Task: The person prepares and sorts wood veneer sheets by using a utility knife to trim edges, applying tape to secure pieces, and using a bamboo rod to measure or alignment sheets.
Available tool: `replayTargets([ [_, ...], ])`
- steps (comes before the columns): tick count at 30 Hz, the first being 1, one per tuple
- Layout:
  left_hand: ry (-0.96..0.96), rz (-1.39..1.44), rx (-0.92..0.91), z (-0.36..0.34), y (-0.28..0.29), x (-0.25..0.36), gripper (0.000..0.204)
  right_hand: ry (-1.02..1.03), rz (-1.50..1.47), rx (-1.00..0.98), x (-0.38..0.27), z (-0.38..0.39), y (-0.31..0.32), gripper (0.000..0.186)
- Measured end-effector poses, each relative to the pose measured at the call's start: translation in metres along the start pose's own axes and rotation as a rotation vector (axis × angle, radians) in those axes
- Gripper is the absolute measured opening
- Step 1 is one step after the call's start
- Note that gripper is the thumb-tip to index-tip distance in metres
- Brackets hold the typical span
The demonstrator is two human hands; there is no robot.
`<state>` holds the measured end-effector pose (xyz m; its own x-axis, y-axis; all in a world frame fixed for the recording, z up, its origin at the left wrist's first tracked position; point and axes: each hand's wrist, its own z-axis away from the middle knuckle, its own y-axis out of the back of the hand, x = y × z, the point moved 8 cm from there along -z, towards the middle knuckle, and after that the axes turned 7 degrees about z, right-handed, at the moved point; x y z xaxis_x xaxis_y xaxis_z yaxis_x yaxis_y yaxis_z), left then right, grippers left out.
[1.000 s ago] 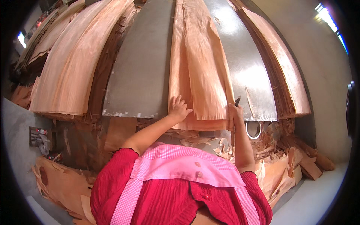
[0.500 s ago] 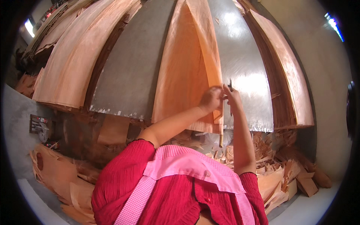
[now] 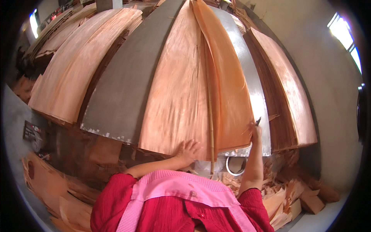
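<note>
Finely streaked, a pale pinkish veneer sheet (image 3: 174, 100) is being touched by the spread left hand (image 3: 188, 150). A dark tool (image 3: 258, 121) is being gripped by the right hand (image 3: 255, 131) beside a deeper orange sheet (image 3: 231, 96); both sheets are being supported by a grey metal tabletop (image 3: 116, 100).

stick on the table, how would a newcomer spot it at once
On the grey table, pale veneer lies left of orange veneer. The stick runs lengthwise where the two meet. Unlike the broad veneer, it is thin, and its near end juts past the table's edge.
</note>
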<state>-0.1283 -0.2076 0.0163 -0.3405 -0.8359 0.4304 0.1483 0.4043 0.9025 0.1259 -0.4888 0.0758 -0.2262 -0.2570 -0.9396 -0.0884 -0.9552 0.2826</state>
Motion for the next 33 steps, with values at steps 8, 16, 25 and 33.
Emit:
replayTargets([
  [8, -0.108, -0.039, 0.127, -0.009, 0.006, 0.021, 0.048, -0.087, -0.092, 0.024, 0.101, -0.039, 0.035, 0.010],
  [16, 0.031, -0.110, 0.102, -0.007, -0.023, 0.035, 0.044, 0.370, 0.664, 0.250, 0.008, 0.065, 0.013, 0.021],
  [25, 0.182, 0.465, 0.343, -0.017, 0.027, -0.004, 0.032, -0.053, 0.297, -0.429, 0.115, 0.203, -0.114, 0.016],
  [33, 0.200, 0.884, 0.317, -0.005, 0.038, -0.053, 0.030, 0.095, 0.705, -0.011, 0.040, 0.244, -0.083, 0.049],
])
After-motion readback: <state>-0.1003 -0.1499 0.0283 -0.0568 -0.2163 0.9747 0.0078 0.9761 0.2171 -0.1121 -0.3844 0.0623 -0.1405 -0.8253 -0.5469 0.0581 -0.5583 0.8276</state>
